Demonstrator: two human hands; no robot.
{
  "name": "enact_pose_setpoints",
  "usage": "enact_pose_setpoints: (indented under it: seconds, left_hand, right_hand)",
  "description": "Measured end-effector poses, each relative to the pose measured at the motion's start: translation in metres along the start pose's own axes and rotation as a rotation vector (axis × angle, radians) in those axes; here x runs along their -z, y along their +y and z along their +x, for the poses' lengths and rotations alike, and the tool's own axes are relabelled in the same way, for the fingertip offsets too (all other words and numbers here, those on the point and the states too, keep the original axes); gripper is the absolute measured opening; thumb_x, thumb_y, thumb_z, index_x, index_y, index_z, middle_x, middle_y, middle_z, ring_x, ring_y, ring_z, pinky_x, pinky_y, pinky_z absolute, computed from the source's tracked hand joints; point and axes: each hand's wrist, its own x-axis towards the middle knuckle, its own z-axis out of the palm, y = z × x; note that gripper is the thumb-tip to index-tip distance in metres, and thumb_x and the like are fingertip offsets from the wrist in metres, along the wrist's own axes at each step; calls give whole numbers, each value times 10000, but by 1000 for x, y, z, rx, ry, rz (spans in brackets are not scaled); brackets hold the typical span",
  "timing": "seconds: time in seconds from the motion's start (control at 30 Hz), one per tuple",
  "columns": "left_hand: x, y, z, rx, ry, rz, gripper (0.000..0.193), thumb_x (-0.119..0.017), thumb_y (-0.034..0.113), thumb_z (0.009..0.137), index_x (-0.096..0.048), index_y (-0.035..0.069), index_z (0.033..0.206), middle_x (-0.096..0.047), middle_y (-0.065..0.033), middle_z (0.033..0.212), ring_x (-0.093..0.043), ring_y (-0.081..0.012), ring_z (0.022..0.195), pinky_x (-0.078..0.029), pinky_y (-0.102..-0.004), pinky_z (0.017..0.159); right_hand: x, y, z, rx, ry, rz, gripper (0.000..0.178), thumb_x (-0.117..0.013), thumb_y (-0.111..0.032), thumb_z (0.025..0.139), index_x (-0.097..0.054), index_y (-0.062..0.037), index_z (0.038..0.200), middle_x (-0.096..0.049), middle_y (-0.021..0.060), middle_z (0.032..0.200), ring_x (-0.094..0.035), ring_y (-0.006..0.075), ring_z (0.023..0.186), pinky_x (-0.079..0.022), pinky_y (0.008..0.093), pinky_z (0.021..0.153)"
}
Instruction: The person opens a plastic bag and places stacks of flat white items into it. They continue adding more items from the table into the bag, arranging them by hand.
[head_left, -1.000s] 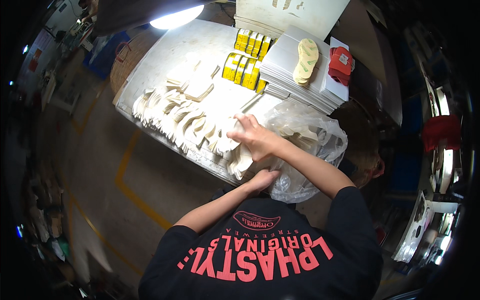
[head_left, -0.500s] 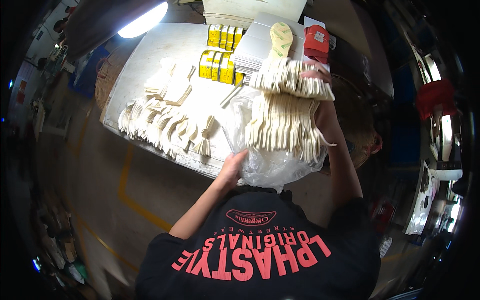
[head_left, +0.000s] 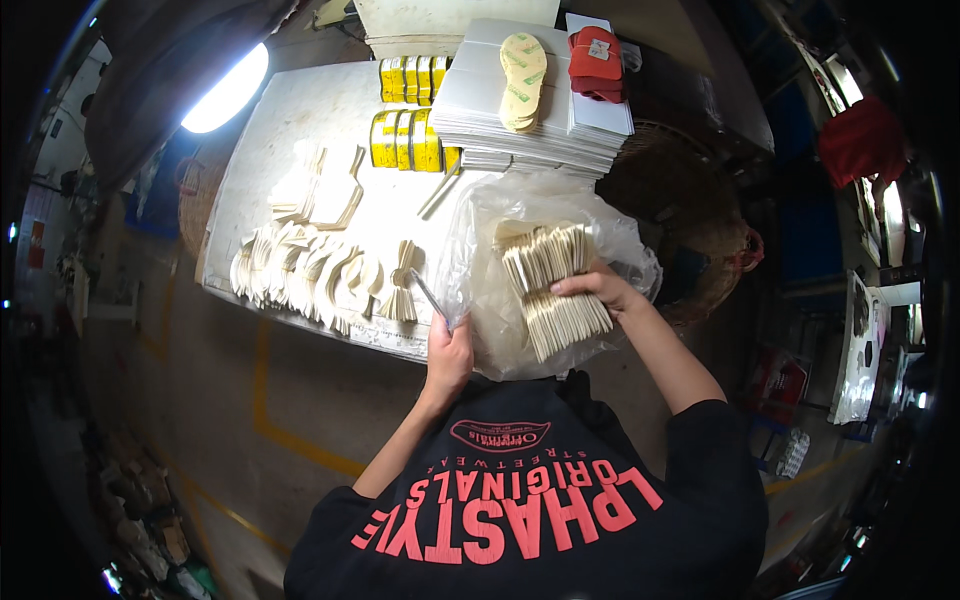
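Observation:
My right hand [head_left: 608,290] is closed on the near right side of a bundle of thin cream cut pieces [head_left: 545,265], stacked edge-on and pinched at the middle. The bundle sits over a clear plastic bag [head_left: 480,235], which spreads around it. At the bag's left edge, my left hand [head_left: 450,350] is closed around a slim grey pointed tool [head_left: 428,292]; its exact kind is unclear. Just left of that tip stands a small fanned bunch of cream pieces [head_left: 401,285], at the end of a row of curved cream pieces [head_left: 300,275] along the table's near edge.
Yellow-wrapped blocks [head_left: 405,140] stand at the table's back beside a pile of white sheets [head_left: 475,90]. A patterned cream insole shape [head_left: 522,85] and red pieces [head_left: 597,65] lie on that pile. A wicker basket [head_left: 715,265] stands at the right. A lit lamp [head_left: 230,90] hangs upper left.
My right hand has come nearer with the cream pieces, which now form a smaller-looking bundle over the bag. The slim tool now shows in my left hand. The whole view has shifted slightly.

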Motion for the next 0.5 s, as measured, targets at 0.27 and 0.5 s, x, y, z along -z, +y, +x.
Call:
enact_pose_setpoints:
  seconds: [0.27, 0.5]
  left_hand:
    - [15, 17, -27, -39, -4, -116, 391, -487, 93, 1090, -475, -26, 1463, -607, -86, 1332, -545, -146, 1197, -419, -287, 1060]
    - [35, 37, -6, 7, 227, -75, 365, -480, 110, 1093, -504, -31, 1429, -622, -81, 1291, -562, -140, 1145, -447, -292, 1011]
  right_hand:
    - [-15, -38, 31, 138, 340, -208, 412, -798, 1, 811, -702, 30, 1211, -762, 128, 1053, -752, 214, 916, -614, 349, 819]
    - [-3, -32, 25, -25, 133, -328, 612, -846, -58, 815, -592, 44, 1362, -731, 149, 1151, -731, 215, 1006, -599, 333, 869]
